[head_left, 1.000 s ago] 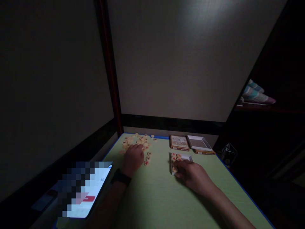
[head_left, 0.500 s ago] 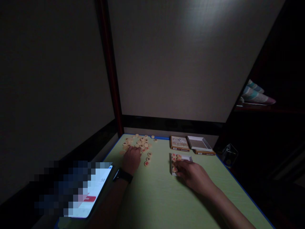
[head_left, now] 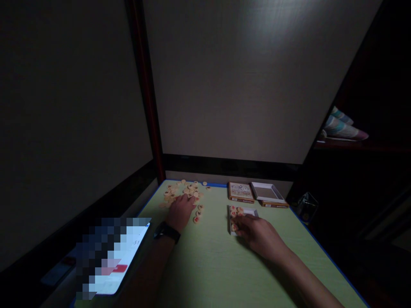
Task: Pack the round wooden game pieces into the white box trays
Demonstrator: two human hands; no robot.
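Observation:
Round wooden xiangqi pieces lie in a loose pile at the table's far left, some marked with dark or red characters. Over the near edge of this pile, my left hand reaches palm down, fingers stretched out and touching pieces. A short line of pieces sits just right of that hand. My right hand bends over a shallow white box tray, thumb and fingers pinched round a piece at its left side. Red-marked pieces stand in rows there; the fingertips partly hide them.
Behind the tray lie a printed box and another white tray resting on a box. A lit phone or tablet screen leans at the green table's left edge. Walls close in at the back and left.
My left hand has shifted slightly right and forward over the pile, its fingers now more stretched out. My right hand stays at the tray, nearly still.

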